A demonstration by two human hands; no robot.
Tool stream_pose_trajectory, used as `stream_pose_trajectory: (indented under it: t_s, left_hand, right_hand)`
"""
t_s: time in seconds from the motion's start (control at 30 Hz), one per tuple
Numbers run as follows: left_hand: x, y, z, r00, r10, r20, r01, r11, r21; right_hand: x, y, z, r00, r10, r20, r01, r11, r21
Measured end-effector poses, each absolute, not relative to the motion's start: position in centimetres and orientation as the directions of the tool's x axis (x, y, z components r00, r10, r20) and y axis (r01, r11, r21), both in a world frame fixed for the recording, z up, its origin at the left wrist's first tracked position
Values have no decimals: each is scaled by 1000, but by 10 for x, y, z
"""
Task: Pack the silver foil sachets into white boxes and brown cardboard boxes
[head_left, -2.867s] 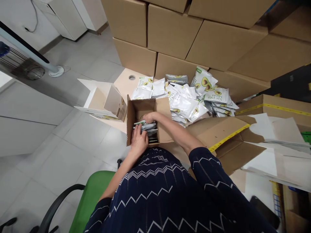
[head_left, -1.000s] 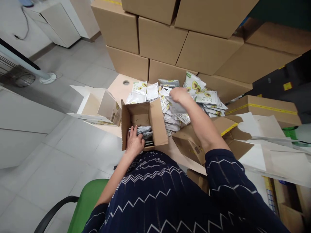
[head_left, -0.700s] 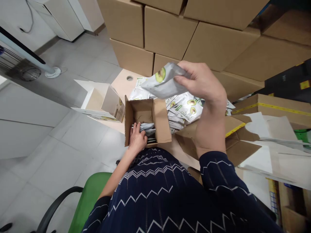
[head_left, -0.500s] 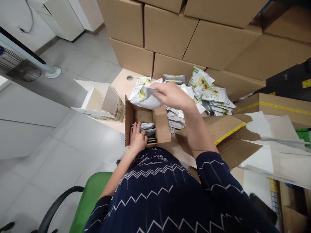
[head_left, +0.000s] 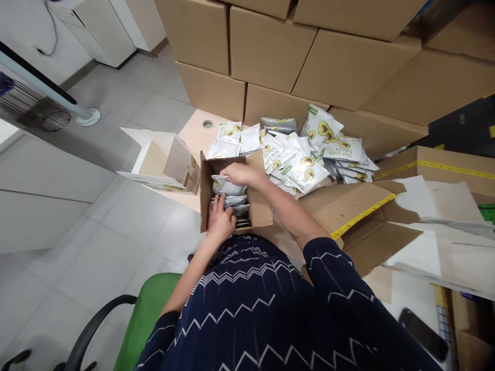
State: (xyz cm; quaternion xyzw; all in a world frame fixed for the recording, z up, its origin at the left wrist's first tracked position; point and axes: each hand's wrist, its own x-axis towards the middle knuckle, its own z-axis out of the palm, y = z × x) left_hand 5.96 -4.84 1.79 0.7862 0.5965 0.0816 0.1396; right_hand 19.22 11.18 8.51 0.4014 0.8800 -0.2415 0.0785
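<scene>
An open brown cardboard box (head_left: 260,206) stands on the table in front of me, with several packets (head_left: 240,210) on edge at its near end. My right hand (head_left: 240,175) is down inside the box, closed on the top edge of a white pouch (head_left: 228,186) printed with avocado. That pouch sits behind the row of packets. My left hand (head_left: 221,217) reaches over the box's left wall, its fingers stretched out and touching the tops of the packets. The right fingertips are partly hidden behind the pouch.
Loose pouches (head_left: 303,170) lie heaped beyond and right of the box. A white carton (head_left: 181,170) stands open at left. Stacked cardboard boxes (head_left: 270,56) form a wall behind. An open brown box (head_left: 348,206) and a phone (head_left: 423,334) are at right.
My right hand has moved down and toward me, bringing the pouch from above the box's far edge into the box. My left hand has stayed on the packets.
</scene>
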Motion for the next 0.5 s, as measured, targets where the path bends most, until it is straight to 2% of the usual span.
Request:
stream_pose_trajectory:
  t_s: [0.17,0.27,0.33,0.4,0.5]
  left_hand:
    - [59,-49,18,275,961,-40,915,-248,318]
    - [59,-48,17,263,964,-39,910,-234,341]
    - [59,-48,17,247,968,-31,909,-221,353]
    - [59,-49,16,233,972,-28,912,-209,352]
    - [60,-50,16,233,972,-17,918,-215,334]
  right_hand:
    - [175,111,59,-658,470,-588,733,581,-356]
    - [175,111,51,-631,423,-650,746,561,-360]
    - [178,113,48,-654,392,-647,735,530,-423]
    - [180,115,45,-671,369,-643,734,451,-508]
    - [182,117,37,-595,408,-693,798,199,-568]
